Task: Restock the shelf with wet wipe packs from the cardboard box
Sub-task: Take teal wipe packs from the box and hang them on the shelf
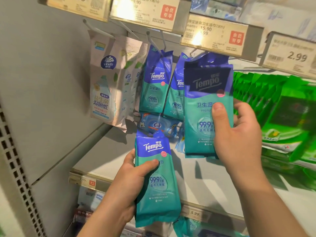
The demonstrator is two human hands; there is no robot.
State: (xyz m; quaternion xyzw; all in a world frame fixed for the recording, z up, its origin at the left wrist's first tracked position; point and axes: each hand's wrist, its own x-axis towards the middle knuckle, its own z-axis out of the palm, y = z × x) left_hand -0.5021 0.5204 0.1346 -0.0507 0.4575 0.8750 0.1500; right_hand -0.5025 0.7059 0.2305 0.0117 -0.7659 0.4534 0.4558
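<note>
1. The left hand [131, 182] has its grip clamped on a lower Tempo pack [156, 178], in front of the shelf [106, 151].
2. Hung Tempo packs [154, 81] dangle from pegs behind.
3. The right hand [239, 132] has its grip clamped on a raised Tempo pack [203, 106], near the pegs.

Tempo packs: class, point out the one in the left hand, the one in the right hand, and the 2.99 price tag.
Left-hand Tempo pack [156, 178]: head view, middle of its front.
Right-hand Tempo pack [200, 117]: head view, teal front left of thumb.
2.99 price tag [290, 53]: head view, label face.
</note>
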